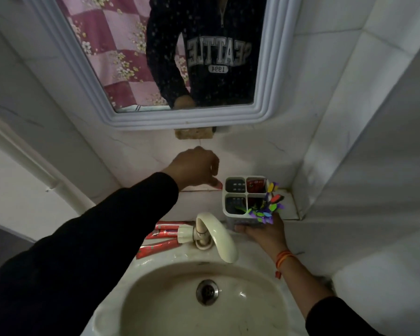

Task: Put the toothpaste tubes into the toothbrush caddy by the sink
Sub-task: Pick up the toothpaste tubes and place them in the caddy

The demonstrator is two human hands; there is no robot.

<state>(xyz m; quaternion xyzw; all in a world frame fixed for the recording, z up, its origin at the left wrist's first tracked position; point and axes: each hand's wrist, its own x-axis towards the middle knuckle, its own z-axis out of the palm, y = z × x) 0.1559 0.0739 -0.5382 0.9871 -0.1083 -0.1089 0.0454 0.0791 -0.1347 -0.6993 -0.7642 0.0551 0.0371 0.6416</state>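
One red tube (255, 186) already sits in the back right compartment of the caddy (246, 198), which the right hand (264, 230) grips at its base, while the left hand (197, 167) hovers empty, fingers loosely curled, and three toothpaste tubes (161, 236) remain on the counter (252, 248) behind the tap (218, 235).

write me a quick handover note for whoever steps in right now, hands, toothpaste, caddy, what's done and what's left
Left hand: empty, fingers loosely curled, raised just left of the caddy's back edge.
Right hand: gripping the white four-compartment toothbrush caddy at its near base, on the ledge in the corner behind the sink.
Done: one red toothpaste tube stands in the back right compartment. The front right one holds something with colourful leaves.
Left: the red toothpaste tubes lying on the sink rim left of the cream tap, at least three; both left compartments look free.
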